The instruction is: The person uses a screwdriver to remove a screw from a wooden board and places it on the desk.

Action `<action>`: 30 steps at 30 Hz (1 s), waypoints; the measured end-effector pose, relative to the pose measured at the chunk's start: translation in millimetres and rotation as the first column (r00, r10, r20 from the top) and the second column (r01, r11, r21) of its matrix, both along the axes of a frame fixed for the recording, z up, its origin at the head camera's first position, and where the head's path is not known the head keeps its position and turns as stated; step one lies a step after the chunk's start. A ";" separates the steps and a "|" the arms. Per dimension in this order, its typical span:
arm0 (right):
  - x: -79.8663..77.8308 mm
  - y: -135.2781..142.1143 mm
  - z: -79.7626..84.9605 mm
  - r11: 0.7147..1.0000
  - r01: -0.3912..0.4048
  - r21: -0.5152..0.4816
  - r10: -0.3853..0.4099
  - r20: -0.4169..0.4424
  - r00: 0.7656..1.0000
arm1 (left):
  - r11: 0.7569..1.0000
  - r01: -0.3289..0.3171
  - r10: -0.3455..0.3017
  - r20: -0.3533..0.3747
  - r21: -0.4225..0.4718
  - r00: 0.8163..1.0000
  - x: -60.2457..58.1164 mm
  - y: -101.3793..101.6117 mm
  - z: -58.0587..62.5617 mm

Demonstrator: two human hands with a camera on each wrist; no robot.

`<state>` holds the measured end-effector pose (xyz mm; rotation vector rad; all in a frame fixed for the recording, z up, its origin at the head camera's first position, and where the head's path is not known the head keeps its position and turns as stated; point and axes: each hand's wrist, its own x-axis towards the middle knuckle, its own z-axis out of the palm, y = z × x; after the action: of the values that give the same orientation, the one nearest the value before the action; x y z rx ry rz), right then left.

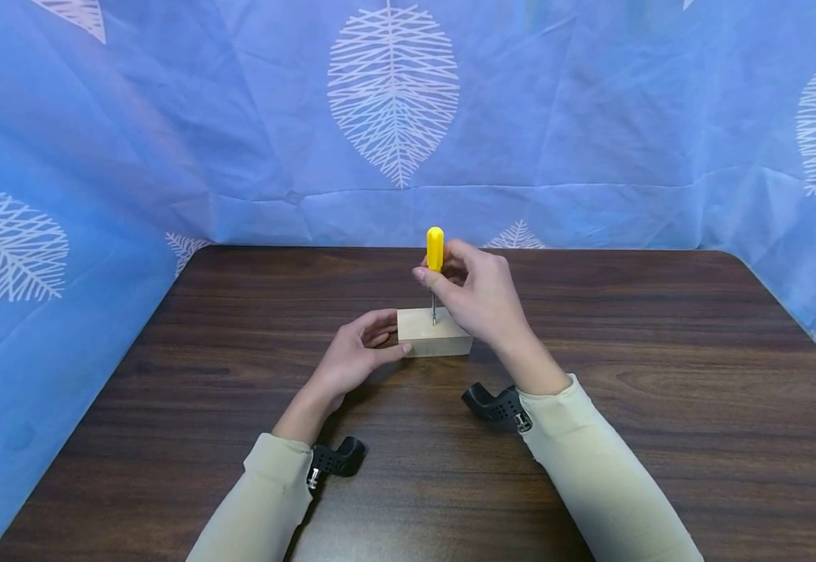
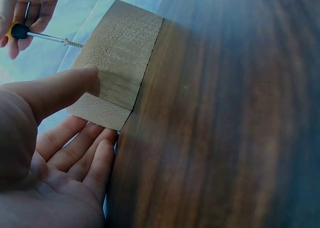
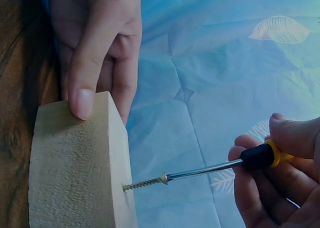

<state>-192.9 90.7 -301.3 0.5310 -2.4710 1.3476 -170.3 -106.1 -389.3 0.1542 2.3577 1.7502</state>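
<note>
A pale wooden block (image 1: 439, 347) lies on the table. My left hand (image 1: 349, 353) grips its left end, the thumb on the near face and the fingers behind. Out of the block's top stands a screw (image 3: 145, 184), its tip in the wood and much of its thread showing. A screwdriver (image 1: 435, 248) with a yellow and black handle stands upright over it, the shaft's tip at the screw head. My right hand (image 1: 489, 300) holds the handle low down between thumb and fingers. In the right wrist view the black collar (image 3: 257, 157) shows at the fingertips.
The dark wood-grain table (image 1: 239, 390) reaches back to a blue cloth (image 1: 555, 117) with white leaf prints, which hangs behind and at the sides. Black wrist mounts (image 1: 340, 458) stick out from both light sleeves.
</note>
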 end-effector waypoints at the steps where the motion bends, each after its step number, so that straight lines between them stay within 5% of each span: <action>1: -0.1 0.4 0.1 1.000 -0.014 -0.001 0.014 0.007 1.000 | 1.000 0.000 0.000 0.002 -0.001 1.000 0.0 -0.1 0.0; 9: -0.3 1.0 0.7 0.997 -0.078 -0.017 0.079 0.102 0.992 | 1.000 -0.003 0.003 0.004 -0.007 1.000 -0.3 -1.0 -1.1; 22: -2.0 1.2 -2.8 0.999 -0.036 0.013 0.036 -0.021 0.999 | 1.000 0.001 -0.001 0.003 -0.003 1.000 -0.7 0.4 0.9; 30: -2.0 2.3 -0.2 0.999 -0.008 0.041 0.009 -0.019 1.000 | 1.000 0.005 -0.005 0.005 0.008 1.000 0.1 -0.4 0.3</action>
<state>-194.9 93.0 -301.5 0.5620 -2.4886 1.2919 -170.1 -106.5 -389.0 0.1565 2.3456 1.7556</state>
